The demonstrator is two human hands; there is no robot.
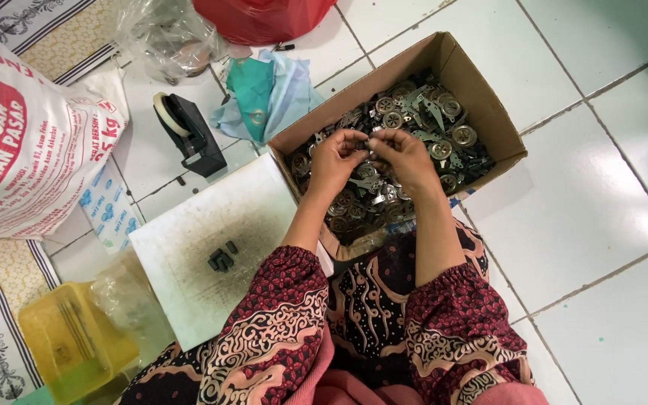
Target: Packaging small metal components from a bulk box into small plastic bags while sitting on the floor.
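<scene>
Metal part (370, 142) being pinched between left hand (335, 159) and right hand (406, 156) grips, over cardboard box (481, 97); best keeping fingertips tight.

Red-and-white printed sack (24, 127) lies left; open brown cardboard box (481, 105) centre.
</scene>
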